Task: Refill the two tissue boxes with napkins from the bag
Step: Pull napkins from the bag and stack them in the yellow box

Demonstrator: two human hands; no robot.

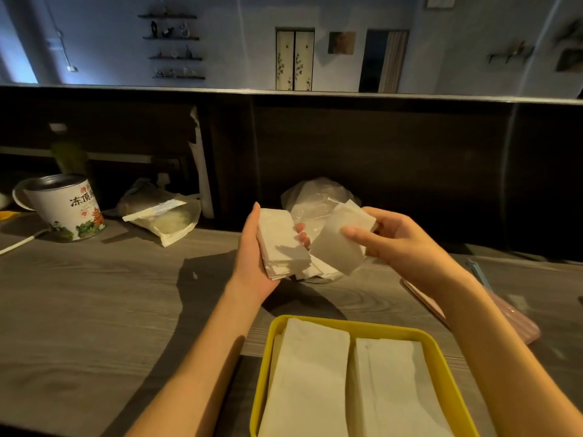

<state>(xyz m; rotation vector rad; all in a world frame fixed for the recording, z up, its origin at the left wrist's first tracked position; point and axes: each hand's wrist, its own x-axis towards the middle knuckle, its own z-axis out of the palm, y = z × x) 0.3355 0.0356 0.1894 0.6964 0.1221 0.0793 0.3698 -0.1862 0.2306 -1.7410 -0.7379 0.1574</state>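
Presently, I note two handfuls of napkins held up over the wooden table [94,294], at mid-scene. The left hand [252,247] grips a thick stack of napkins [280,244] along its edge, thumb on the left side, fingertips curled round the right side. The right hand [391,238] pinches a second, thinner bunch of napkins [339,244], thumb pressed on its near face, fingers behind it. The two bunches sit just beside each other, the right one tilted.

Behind and beneath them lies the clear plastic bag [318,197], crumpled, against the dark back panel, with more napkins showing at its near edge. Near me, at the bottom of the scene, stands a yellow tissue box [268,357], open-topped, holding two piles of napkins side by side. I can see only this one box.

At far left stands a printed tea tin [67,209], and right of it a sealed pouch [167,219]. A pink flat item [517,320] lies at right, partly hidden by the right forearm.
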